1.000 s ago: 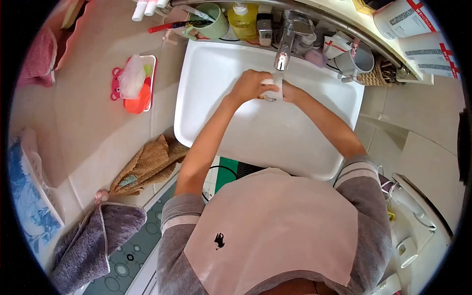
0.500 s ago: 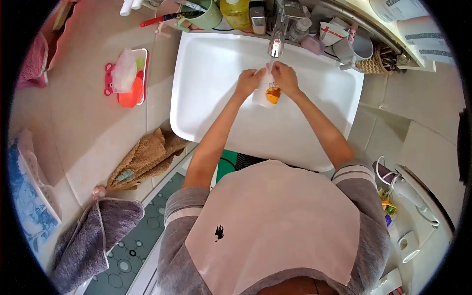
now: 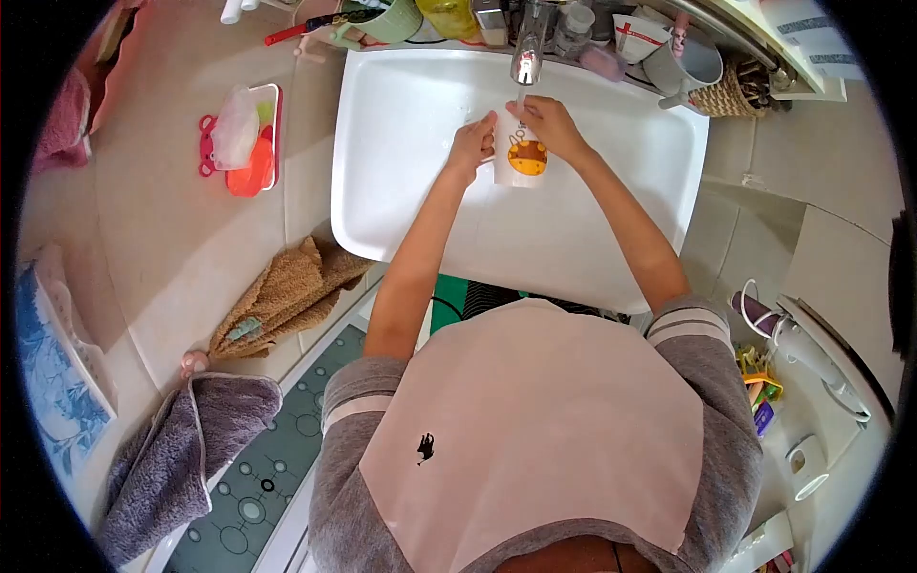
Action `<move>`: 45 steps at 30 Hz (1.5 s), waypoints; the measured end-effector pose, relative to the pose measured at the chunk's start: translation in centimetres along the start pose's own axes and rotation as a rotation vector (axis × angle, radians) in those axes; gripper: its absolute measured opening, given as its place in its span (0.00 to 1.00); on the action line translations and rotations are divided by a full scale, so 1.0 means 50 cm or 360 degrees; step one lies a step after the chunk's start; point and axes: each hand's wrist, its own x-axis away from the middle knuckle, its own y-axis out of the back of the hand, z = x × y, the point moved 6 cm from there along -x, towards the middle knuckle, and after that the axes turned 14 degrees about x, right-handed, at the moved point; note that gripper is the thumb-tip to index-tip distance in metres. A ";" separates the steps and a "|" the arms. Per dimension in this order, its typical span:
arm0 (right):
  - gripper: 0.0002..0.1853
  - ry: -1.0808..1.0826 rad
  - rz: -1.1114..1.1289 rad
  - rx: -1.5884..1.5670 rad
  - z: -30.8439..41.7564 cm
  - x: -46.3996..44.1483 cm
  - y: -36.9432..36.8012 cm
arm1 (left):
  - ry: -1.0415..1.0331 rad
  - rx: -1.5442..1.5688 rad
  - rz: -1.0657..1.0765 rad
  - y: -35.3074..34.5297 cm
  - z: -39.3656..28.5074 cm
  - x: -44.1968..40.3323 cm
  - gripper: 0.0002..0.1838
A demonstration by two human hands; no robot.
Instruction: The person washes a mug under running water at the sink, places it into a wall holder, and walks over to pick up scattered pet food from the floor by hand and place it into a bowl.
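A white cup [image 3: 511,174] with a yellow and brown cartoon animal is held over the white sink [image 3: 401,205], close below the tap [image 3: 528,57]. My left hand [image 3: 471,147] is closed on the cup's left side, where the handle seems to be. At the rim, the fingers of my right hand [image 3: 556,130] grip the cup from the upper right, with some fingertips hidden. A thin stream of water appears to run from the tap towards the cup's mouth.
Behind the sink stand a green cup [image 3: 394,23], a yellow bottle [image 3: 449,17], a grey mug [image 3: 684,65] and a woven basket [image 3: 723,94]. A soap dish [image 3: 250,176] is on the left. Brown [image 3: 282,291] and grey [image 3: 181,458] towels hang below it.
The cup has turned so its cartoon faces me more fully, and it sits slightly higher in view. Both hands stay on it; my left hand has shifted a little left. The whole view has shifted slightly.
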 end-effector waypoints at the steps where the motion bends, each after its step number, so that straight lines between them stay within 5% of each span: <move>1: 0.15 0.0277 -0.0338 -0.0322 0.010 0.007 0.018 | -0.0002 -0.0025 -0.0109 0.008 -0.008 0.000 0.18; 2: 0.25 0.0428 -0.0416 -0.0010 0.010 0.007 0.025 | 0.0003 0.0157 -0.0180 0.023 -0.003 -0.020 0.18; 3: 0.25 0.0435 -0.0413 -0.0013 0.006 0.015 0.007 | -0.0003 0.0159 -0.0185 0.029 -0.001 -0.026 0.18; 6: 0.47 0.0175 -0.0196 -0.0555 0.022 0.079 -0.034 | -0.0164 0.0364 -0.0391 0.020 -0.025 -0.011 0.18; 11: 0.47 -0.0262 -0.0345 -0.1009 -0.012 0.081 -0.068 | -0.0260 0.0194 -0.0240 0.006 -0.015 0.011 0.18; 14: 0.38 -0.0358 -0.0430 -0.0752 -0.029 0.069 -0.059 | -0.0404 0.0200 -0.0124 0.002 -0.009 0.029 0.19; 16: 0.31 -0.0491 -0.0306 -0.1129 -0.046 0.071 -0.063 | -0.0466 0.0186 -0.0061 0.001 -0.007 0.035 0.19; 22: 0.30 -0.0078 -0.0388 -0.1299 -0.025 0.109 -0.042 | -0.0759 0.0195 0.0107 -0.016 -0.033 0.048 0.18; 23: 0.30 -0.0075 -0.0380 -0.1295 -0.015 0.125 -0.032 | -0.0898 -0.0174 0.0182 -0.011 -0.042 0.049 0.17; 27: 0.37 0.0011 -0.0307 -0.0748 -0.016 0.153 -0.020 | -0.1014 -0.0819 0.0405 -0.025 -0.045 0.086 0.17; 32: 0.39 0.0371 -0.0579 -0.0196 0.000 0.155 0.001 | -0.0883 -0.0760 0.0634 0.002 -0.007 0.071 0.14; 41: 0.35 0.0175 -0.0397 0.0000 -0.013 0.137 -0.074 | -0.0907 -0.1150 0.0421 0.076 0.025 0.039 0.11; 43: 0.27 0.0207 -0.0747 0.0318 0.004 0.149 -0.062 | -0.0901 -0.1276 0.0371 0.090 0.030 0.029 0.11; 45: 0.21 0.0306 -0.0721 0.0450 0.021 0.144 -0.062 | -0.0788 -0.1141 0.0479 0.088 0.035 0.028 0.10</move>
